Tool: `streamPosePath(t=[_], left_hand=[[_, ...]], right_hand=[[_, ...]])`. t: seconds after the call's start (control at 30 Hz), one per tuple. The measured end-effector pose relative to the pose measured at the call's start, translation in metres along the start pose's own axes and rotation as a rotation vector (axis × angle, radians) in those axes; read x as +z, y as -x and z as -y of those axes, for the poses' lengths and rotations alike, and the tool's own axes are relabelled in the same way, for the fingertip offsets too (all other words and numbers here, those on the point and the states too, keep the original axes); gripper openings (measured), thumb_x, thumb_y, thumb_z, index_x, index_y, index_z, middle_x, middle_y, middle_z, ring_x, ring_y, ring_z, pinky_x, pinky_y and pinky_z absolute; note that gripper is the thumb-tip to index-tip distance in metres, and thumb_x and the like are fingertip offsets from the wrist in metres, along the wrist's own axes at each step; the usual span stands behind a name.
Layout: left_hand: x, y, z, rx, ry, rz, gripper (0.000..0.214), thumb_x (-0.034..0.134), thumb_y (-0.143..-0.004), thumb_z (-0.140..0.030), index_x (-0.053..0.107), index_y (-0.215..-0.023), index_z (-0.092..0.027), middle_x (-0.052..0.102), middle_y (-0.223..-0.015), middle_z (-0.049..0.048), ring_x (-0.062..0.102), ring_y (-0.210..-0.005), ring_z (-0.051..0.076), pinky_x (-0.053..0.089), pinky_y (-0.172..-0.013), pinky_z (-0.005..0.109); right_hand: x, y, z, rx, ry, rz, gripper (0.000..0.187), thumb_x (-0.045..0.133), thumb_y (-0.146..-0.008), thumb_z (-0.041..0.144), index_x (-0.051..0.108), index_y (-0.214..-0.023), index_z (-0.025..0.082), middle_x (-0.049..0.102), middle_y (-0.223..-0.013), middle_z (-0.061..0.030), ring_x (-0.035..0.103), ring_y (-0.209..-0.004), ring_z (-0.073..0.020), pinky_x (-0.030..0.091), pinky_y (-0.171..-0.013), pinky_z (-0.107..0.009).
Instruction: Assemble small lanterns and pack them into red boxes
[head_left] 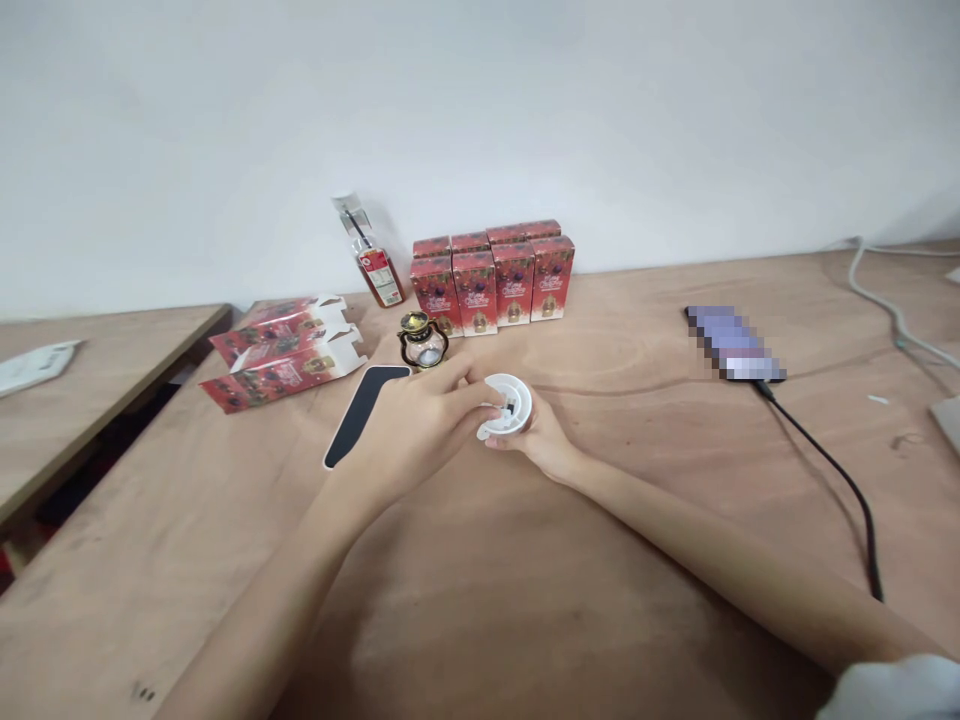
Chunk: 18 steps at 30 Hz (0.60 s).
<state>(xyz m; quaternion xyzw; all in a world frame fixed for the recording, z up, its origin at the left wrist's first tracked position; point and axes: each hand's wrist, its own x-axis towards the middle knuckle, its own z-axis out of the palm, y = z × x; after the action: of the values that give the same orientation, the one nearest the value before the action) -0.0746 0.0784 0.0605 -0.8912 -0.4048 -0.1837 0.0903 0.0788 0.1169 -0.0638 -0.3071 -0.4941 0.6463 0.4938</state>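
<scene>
In the head view, the white piece (517,412) is held over the middle of the counter (600,620), with its open, round side showing. The right hand (551,440) is closed around it from the right. The left hand (420,420) comes from the left, fingers drawn narrow at the opening; whether they pinch a part inside, I cannot tell.

The left hand hides part of a black pad (352,425). Just beyond lies the lantern (424,342), near the front left of the red boxes (514,285), which stand close together in rows before the wall (480,120). The bottle (381,278) is left of them, also near the wall. Open cartons (285,365) lie near the counter's slanting left edge; past a gap is a second counter (127,345).

Rightward, a broad stretch of wood separates the right hand from the phone (739,350), whose black cable (840,470) curves toward the viewer. A pale cable (862,290) runs farther right. Wood also spreads between the forearms, toward the viewer.
</scene>
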Motion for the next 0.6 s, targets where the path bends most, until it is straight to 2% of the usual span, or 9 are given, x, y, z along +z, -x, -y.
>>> streamPosePath(t=[0.23, 0.6], left_hand=[[-0.0008, 0.0007, 0.0008, -0.074, 0.076, -0.125, 0.017, 0.05, -0.09, -0.023, 0.066, -0.084, -0.018, 0.058, -0.084, 0.0015, 0.049, -0.061, 0.008, 0.035, -0.053, 0.02], [-0.0072, 0.0023, -0.0024, -0.001, -0.051, -0.015, 0.016, 0.049, -0.085, -0.013, 0.064, -0.079, -0.017, 0.059, -0.081, 0.0001, 0.05, -0.061, 0.009, 0.033, -0.052, 0.021]], right_hand=[[-0.0017, -0.0006, -0.0037, -0.033, 0.068, 0.027, 0.06, 0.083, -0.042, 0.018, 0.051, -0.093, 0.023, 0.06, -0.091, 0.0017, 0.057, -0.086, -0.0175, 0.045, -0.085, -0.035], [-0.0015, 0.001, -0.0061, -0.136, 0.168, 0.096, 0.053, 0.083, -0.048, 0.026, 0.049, -0.089, 0.022, 0.056, -0.086, 0.0023, 0.053, -0.076, -0.0146, 0.042, -0.074, -0.029]])
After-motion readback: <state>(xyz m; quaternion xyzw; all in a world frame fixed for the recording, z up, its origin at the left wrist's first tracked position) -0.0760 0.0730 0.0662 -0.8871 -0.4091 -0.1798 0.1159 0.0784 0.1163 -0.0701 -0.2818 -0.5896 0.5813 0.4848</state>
